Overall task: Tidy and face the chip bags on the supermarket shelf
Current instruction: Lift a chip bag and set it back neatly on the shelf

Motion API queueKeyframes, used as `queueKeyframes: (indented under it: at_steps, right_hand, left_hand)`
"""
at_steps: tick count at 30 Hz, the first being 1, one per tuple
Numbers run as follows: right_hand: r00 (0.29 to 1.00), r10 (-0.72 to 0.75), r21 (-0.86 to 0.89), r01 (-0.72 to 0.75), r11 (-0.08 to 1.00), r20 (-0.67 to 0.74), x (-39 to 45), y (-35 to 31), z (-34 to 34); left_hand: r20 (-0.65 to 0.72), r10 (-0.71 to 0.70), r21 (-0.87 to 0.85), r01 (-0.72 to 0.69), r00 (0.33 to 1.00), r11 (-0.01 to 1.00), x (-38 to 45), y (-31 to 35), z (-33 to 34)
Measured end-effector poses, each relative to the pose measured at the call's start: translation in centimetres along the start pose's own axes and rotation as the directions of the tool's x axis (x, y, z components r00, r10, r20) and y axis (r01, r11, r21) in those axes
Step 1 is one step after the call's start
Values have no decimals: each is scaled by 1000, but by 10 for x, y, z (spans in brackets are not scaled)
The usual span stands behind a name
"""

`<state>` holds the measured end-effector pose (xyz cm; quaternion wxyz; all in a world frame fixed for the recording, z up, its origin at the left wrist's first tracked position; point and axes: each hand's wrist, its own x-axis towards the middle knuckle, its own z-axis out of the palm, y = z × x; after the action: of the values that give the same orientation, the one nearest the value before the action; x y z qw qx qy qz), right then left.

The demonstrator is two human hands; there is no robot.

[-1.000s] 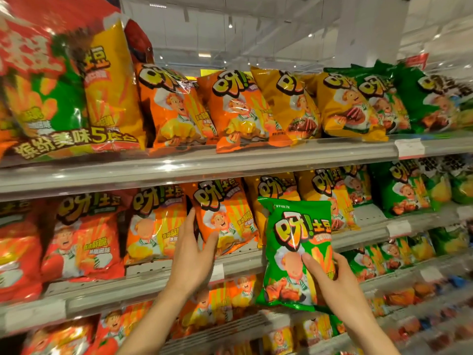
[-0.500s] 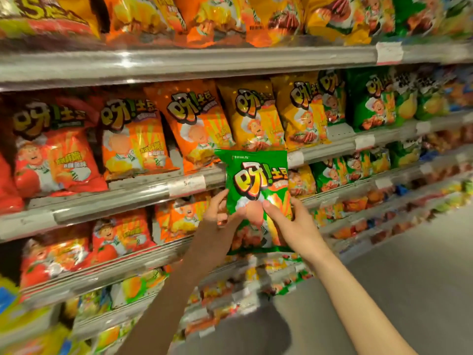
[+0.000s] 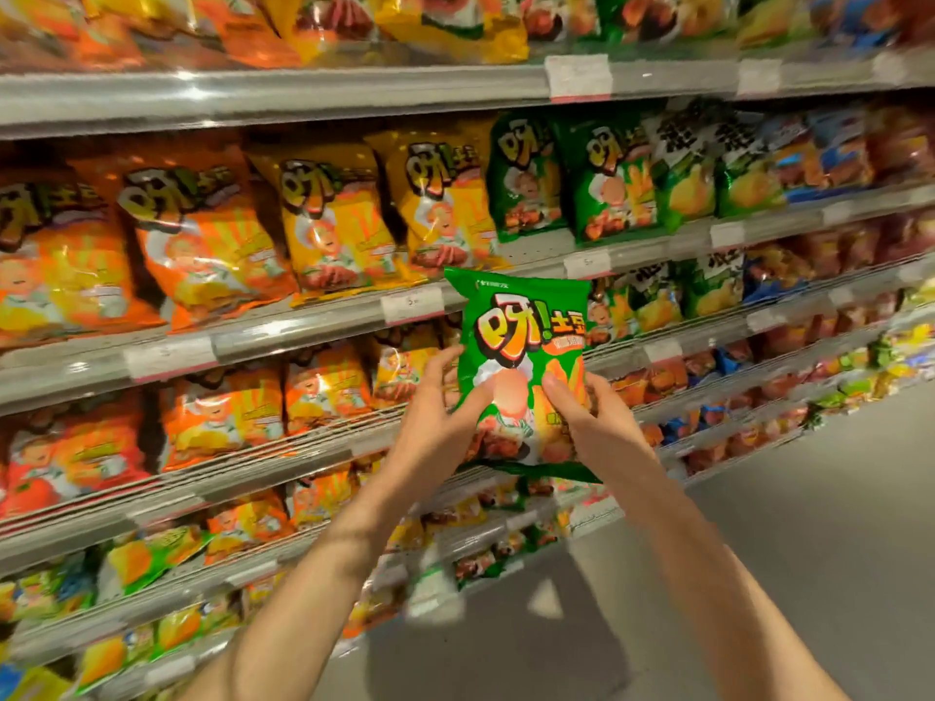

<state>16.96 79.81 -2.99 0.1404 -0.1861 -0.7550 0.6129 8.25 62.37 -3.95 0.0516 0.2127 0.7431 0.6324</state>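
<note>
You have the green chip bag (image 3: pixel 523 346) off the shelf and held up in front of you, both hands gripping its lower half: your left hand (image 3: pixel 435 422) pinches the left edge with the thumb laid across the printed front, and your right hand (image 3: pixel 587 417) does the same on the right edge, fingers curled round behind. Holding it low and by both sides keeps the puffed bag upright with its logo square to you, which is the sensible way to read the flavour and check which way it faces before it goes back. It hangs in the air just in front of the rail and price tag (image 3: pixel 412 306) of the shelf (image 3: pixel 303 331) that carries the yellow bags (image 3: pixel 334 220), so it sits among colours that are not its own. Its matching green bags (image 3: pixel 612 179) stand on the same level further to your right, upright and front-out, and that run looks like where this one belongs. The orange bags (image 3: pixel 202 235) to the left lean back at a slant against each other, less neatly faced. The far right end of the shelving is blurred, so I can't say for sure whether there is a gap waiting in the green row. A firm squeeze would crush the chips, so keep the pinch on the seams.
</note>
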Motion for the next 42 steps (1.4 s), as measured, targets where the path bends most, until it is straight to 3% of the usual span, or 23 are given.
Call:
queueKeyframes:
  at_steps: [5, 11, 17, 21, 30, 35, 37, 39, 42]
  right_hand:
    - [998, 47, -35, -48, 998, -31, 26, 15, -92]
    - [1000, -6, -50, 6, 999, -10, 80, 14, -141]
    - [995, -75, -50, 78, 996, 72, 165, 5, -151]
    - [972, -182, -53, 192, 980, 149, 222, -20, -143]
    - [899, -293, 41, 297, 954, 326, 318, -84, -103]
    - [864, -349, -41, 389, 920, 362, 351, -98, -108]
    - [847, -413, -52, 455, 889, 334, 363, -97, -121]
    - [801, -567, -150, 595, 790, 194, 370, -93, -138]
    - [619, -785, -443, 705, 554, 5, 385, -81, -156]
  left_hand:
    - [64, 13, 4, -13, 998, 1000, 22, 27, 93]
    - [35, 34, 81, -37, 999, 996, 67, 48, 136]
    - [-3, 49, 50, -49, 999, 998, 130, 47, 147]
    - [-119, 72, 98, -60, 990, 993, 170, 50, 138]
    - [-360, 192, 170, -139, 913, 976, 243, 69, 110]
    - [-428, 199, 204, -121, 882, 972, 268, 73, 110]
    - [-461, 200, 208, -113, 865, 971, 278, 72, 115]
    - [-475, 188, 210, -96, 860, 973, 287, 72, 118]
    - [-499, 201, 278, -64, 843, 959, 292, 71, 124]
